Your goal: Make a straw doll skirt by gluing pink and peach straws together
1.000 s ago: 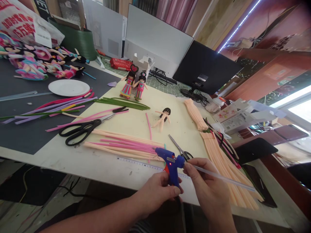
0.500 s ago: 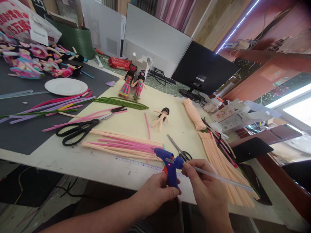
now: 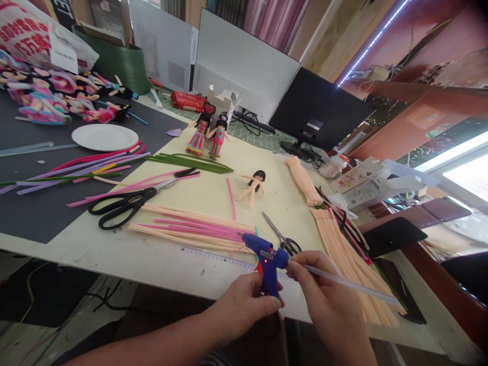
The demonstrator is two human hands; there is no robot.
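Two pairs of scissors lie on the worktop [image 3: 160, 264]: the large black scissors [image 3: 125, 201] toward the left, and small scissors [image 3: 282, 236] just beyond the glue gun [image 3: 267, 254]. One white plate [image 3: 104, 137] sits on the dark mat at far left, near a heap of finished dolls [image 3: 57, 94] too tangled to count. Two dressed dolls [image 3: 208, 134] stand upright side by side at the middle rear, and one bare doll [image 3: 253, 185] lies alone on open pale surface with free room around it. One ruler [image 3: 224, 258] lies along the near edge of the worktop, where a bare strip stays open to the left of the hands. Left hand [image 3: 244, 307] has its fingers clenched around the glue gun's handle, holding it just above that near edge. Right hand [image 3: 324, 297] pinches one clear glue stick [image 3: 351, 285], whose tip meets the gun's back end. One fan of peach stems [image 3: 358, 264] reaches the right edge.
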